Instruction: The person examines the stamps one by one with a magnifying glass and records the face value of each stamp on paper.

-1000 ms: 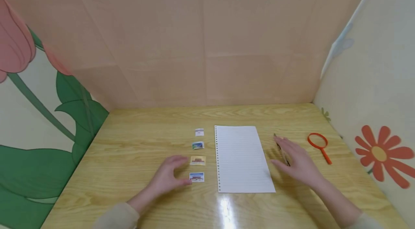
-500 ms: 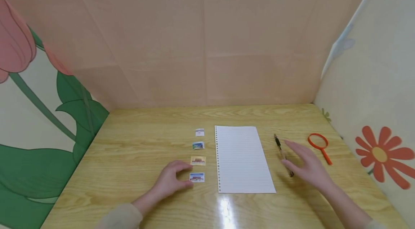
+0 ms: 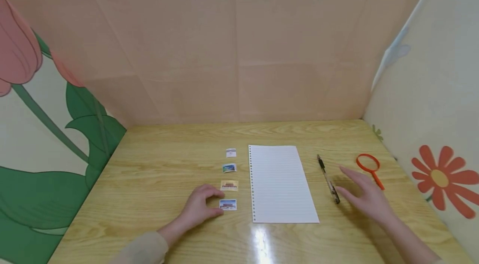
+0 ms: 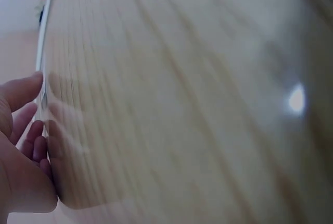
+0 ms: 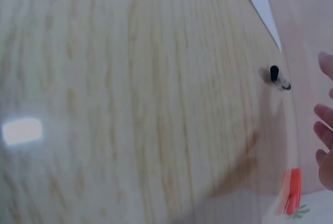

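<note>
My left hand (image 3: 198, 208) rests at the left of a column of stamps, its thumb tip at the left edge of the nearest temple-picture stamp (image 3: 228, 205). The index fingertip lies by the corner of the yellow stamp (image 3: 230, 186); whether either finger touches is too small to tell. Farther back lie a blue-green stamp (image 3: 229, 168) and a small pale stamp (image 3: 230, 153). Just right of a black-and-clear pen (image 3: 328, 180) hovers my right hand (image 3: 368, 199), thumb and fingers apart and holding nothing. In the right wrist view, the pen (image 5: 274, 74) lies apart from the fingers.
A lined sheet of paper (image 3: 282, 185) with punched holes lies between the stamps and the pen. Behind the right hand is a red magnifying glass (image 3: 378, 181). A pinkish cloth (image 3: 235, 48) closes off the back of the wooden table (image 3: 157, 151).
My right hand has drawn back to the right, off the pen, which now shows whole. My left hand has shifted slightly right and nearer me, toward the nearest stamp.
</note>
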A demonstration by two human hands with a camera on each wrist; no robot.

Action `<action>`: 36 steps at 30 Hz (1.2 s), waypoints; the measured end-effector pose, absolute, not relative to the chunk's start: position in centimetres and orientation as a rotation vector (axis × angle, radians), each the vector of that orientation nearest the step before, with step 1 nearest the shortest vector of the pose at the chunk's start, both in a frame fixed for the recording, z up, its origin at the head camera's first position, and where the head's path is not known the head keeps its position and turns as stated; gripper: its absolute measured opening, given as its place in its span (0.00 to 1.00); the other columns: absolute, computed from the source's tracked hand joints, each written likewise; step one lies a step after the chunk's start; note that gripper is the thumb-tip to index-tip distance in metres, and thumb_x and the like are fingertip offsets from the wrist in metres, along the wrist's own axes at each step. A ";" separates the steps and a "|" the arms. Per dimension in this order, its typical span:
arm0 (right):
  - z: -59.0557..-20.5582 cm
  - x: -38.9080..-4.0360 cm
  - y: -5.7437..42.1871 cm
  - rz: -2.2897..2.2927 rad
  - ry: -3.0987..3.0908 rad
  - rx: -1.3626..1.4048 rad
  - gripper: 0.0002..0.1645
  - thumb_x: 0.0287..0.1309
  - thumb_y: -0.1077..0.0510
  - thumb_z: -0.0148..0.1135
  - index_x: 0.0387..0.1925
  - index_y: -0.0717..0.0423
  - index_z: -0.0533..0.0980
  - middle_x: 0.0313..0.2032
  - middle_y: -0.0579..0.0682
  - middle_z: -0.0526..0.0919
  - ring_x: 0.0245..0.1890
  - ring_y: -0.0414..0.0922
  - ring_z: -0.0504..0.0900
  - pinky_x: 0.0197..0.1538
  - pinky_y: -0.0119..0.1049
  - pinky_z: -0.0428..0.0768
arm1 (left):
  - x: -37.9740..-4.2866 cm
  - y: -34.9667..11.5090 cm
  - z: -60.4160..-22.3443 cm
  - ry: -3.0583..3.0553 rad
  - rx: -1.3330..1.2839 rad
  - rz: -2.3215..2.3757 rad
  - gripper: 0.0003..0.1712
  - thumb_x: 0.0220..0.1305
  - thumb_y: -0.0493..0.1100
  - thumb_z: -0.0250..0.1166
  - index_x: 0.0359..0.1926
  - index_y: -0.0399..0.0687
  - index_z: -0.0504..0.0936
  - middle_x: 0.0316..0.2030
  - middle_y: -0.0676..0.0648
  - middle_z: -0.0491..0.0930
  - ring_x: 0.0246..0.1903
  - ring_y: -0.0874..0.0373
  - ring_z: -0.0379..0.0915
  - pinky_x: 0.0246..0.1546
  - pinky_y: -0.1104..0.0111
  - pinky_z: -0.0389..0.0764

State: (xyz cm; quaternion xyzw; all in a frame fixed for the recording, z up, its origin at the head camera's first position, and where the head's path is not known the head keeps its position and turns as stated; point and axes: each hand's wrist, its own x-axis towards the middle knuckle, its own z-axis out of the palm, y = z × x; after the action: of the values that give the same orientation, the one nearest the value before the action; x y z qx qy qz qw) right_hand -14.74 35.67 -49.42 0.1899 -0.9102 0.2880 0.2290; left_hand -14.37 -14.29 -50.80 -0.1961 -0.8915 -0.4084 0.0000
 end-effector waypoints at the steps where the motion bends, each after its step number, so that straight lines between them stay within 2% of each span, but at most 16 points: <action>1: -49.5 -14.8 35.9 0.789 -2.504 0.518 0.40 0.43 0.64 0.79 0.61 0.61 0.75 0.54 0.63 0.80 0.54 0.52 0.73 0.59 0.14 0.53 | -14.4 -14.3 -50.8 -2.801 -0.616 -1.282 0.23 0.43 0.44 0.81 0.44 0.51 0.87 0.45 0.53 0.80 0.50 0.51 0.73 0.58 0.48 0.69; 4: -49.8 -14.8 36.8 0.782 -2.511 0.493 0.39 0.43 0.64 0.79 0.60 0.63 0.75 0.54 0.64 0.80 0.53 0.58 0.73 0.60 0.15 0.52 | -14.5 -14.3 -50.8 -2.804 -0.619 -1.278 0.21 0.44 0.43 0.81 0.43 0.52 0.87 0.45 0.54 0.79 0.50 0.51 0.73 0.57 0.48 0.69; 7: -50.0 -14.7 37.6 0.771 -2.534 0.467 0.38 0.46 0.63 0.77 0.60 0.65 0.74 0.55 0.67 0.78 0.53 0.67 0.72 0.66 0.24 0.52 | -14.5 -14.3 -50.8 -2.807 -0.615 -1.281 0.20 0.43 0.43 0.81 0.41 0.52 0.87 0.44 0.55 0.79 0.49 0.51 0.73 0.57 0.48 0.68; 13: -50.5 -14.7 39.3 0.714 -2.579 0.398 0.36 0.50 0.60 0.76 0.60 0.68 0.74 0.53 0.70 0.78 0.51 0.69 0.73 0.64 0.19 0.48 | -14.6 -14.3 -50.9 -2.816 -0.606 -1.269 0.19 0.43 0.43 0.81 0.39 0.53 0.87 0.44 0.55 0.79 0.49 0.52 0.73 0.57 0.49 0.69; 15: -50.6 -14.6 39.9 0.729 -2.606 0.344 0.36 0.52 0.58 0.75 0.61 0.68 0.73 0.54 0.71 0.77 0.52 0.69 0.73 0.67 0.25 0.51 | -14.6 -14.3 -51.0 -2.819 -0.608 -1.267 0.19 0.43 0.43 0.81 0.39 0.53 0.87 0.44 0.55 0.79 0.49 0.52 0.72 0.57 0.49 0.69; 17: -50.7 -14.5 40.5 0.751 -2.636 0.292 0.36 0.54 0.57 0.73 0.62 0.67 0.72 0.55 0.73 0.75 0.53 0.71 0.71 0.70 0.41 0.56 | -14.7 -14.4 -51.0 -2.820 -0.617 -1.256 0.19 0.42 0.43 0.81 0.39 0.54 0.87 0.44 0.55 0.79 0.49 0.51 0.72 0.57 0.49 0.69; 18: -50.8 -14.4 40.8 0.754 -2.649 0.271 0.36 0.55 0.56 0.73 0.63 0.66 0.72 0.55 0.73 0.75 0.53 0.71 0.71 0.70 0.41 0.55 | -14.7 -14.4 -51.0 -2.821 -0.618 -1.258 0.19 0.42 0.43 0.82 0.39 0.53 0.87 0.44 0.55 0.79 0.49 0.51 0.72 0.57 0.49 0.69; 20: -50.8 -14.4 41.3 0.755 -2.662 0.247 0.37 0.56 0.54 0.73 0.63 0.66 0.71 0.55 0.72 0.75 0.53 0.70 0.71 0.70 0.38 0.55 | -14.7 -14.3 -50.9 -2.824 -0.622 -1.256 0.19 0.42 0.43 0.82 0.38 0.54 0.87 0.44 0.55 0.78 0.49 0.50 0.72 0.56 0.48 0.69; 22: -50.8 -14.5 41.9 0.736 -2.651 0.261 0.37 0.54 0.55 0.74 0.62 0.67 0.72 0.53 0.72 0.77 0.52 0.69 0.72 0.67 0.24 0.53 | -14.7 -14.3 -50.9 -2.829 -0.619 -1.259 0.19 0.42 0.44 0.82 0.38 0.54 0.87 0.44 0.54 0.78 0.49 0.50 0.72 0.56 0.48 0.69; 24: -50.7 -14.6 42.5 0.715 -2.649 0.265 0.37 0.54 0.55 0.74 0.62 0.66 0.73 0.53 0.71 0.78 0.51 0.68 0.73 0.57 0.12 0.44 | -14.7 -14.3 -50.8 -2.838 -0.613 -1.261 0.18 0.42 0.44 0.82 0.38 0.53 0.87 0.44 0.54 0.78 0.50 0.49 0.72 0.57 0.47 0.69; 27: -50.6 -14.6 43.3 0.699 -2.642 0.271 0.34 0.55 0.56 0.73 0.60 0.68 0.74 0.52 0.72 0.78 0.50 0.68 0.72 0.57 0.12 0.43 | -14.7 -14.3 -50.8 -2.846 -0.608 -1.260 0.18 0.42 0.43 0.82 0.38 0.53 0.87 0.45 0.54 0.78 0.50 0.49 0.72 0.57 0.47 0.68; 29: -50.6 -14.6 43.8 0.694 -2.650 0.248 0.33 0.56 0.55 0.73 0.60 0.68 0.74 0.53 0.73 0.76 0.51 0.70 0.71 0.64 0.19 0.46 | -14.7 -14.3 -50.8 -2.845 -0.609 -1.259 0.18 0.42 0.43 0.82 0.38 0.53 0.87 0.45 0.53 0.78 0.50 0.49 0.72 0.57 0.47 0.68; 31: -50.7 -14.7 44.3 0.684 -2.647 0.223 0.33 0.55 0.55 0.73 0.58 0.68 0.75 0.52 0.72 0.77 0.51 0.70 0.71 0.69 0.37 0.56 | -14.7 -14.3 -50.8 -2.841 -0.611 -1.263 0.19 0.42 0.43 0.82 0.38 0.53 0.87 0.45 0.53 0.78 0.50 0.49 0.72 0.57 0.47 0.68; 32: -50.7 -14.7 44.6 0.683 -2.651 0.208 0.34 0.55 0.55 0.73 0.59 0.68 0.74 0.52 0.73 0.77 0.51 0.71 0.70 0.69 0.48 0.59 | -14.7 -14.3 -50.8 -2.838 -0.612 -1.264 0.19 0.42 0.44 0.82 0.38 0.53 0.87 0.45 0.54 0.78 0.50 0.49 0.72 0.57 0.47 0.69; 34: -50.9 -14.7 45.0 0.675 -2.656 0.178 0.36 0.54 0.54 0.74 0.60 0.68 0.73 0.51 0.73 0.76 0.51 0.72 0.69 0.61 0.65 0.60 | -14.7 -14.3 -50.9 -2.832 -0.611 -1.268 0.19 0.42 0.44 0.82 0.38 0.53 0.87 0.44 0.54 0.78 0.50 0.49 0.72 0.56 0.47 0.69; 36: -51.1 -14.8 45.4 0.664 -2.657 0.164 0.37 0.54 0.53 0.74 0.61 0.67 0.72 0.50 0.73 0.77 0.51 0.71 0.68 0.54 0.70 0.61 | -14.7 -14.3 -50.9 -2.830 -0.610 -1.266 0.19 0.42 0.44 0.82 0.38 0.53 0.87 0.44 0.55 0.78 0.49 0.50 0.72 0.56 0.48 0.69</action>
State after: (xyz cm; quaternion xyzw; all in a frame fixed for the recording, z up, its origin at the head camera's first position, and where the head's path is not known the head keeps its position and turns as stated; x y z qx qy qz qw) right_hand -14.75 45.42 -51.11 0.0585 -0.9493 0.2373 0.1975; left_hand -14.73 -14.32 -50.94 -0.1930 -0.8956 -0.4008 -0.0090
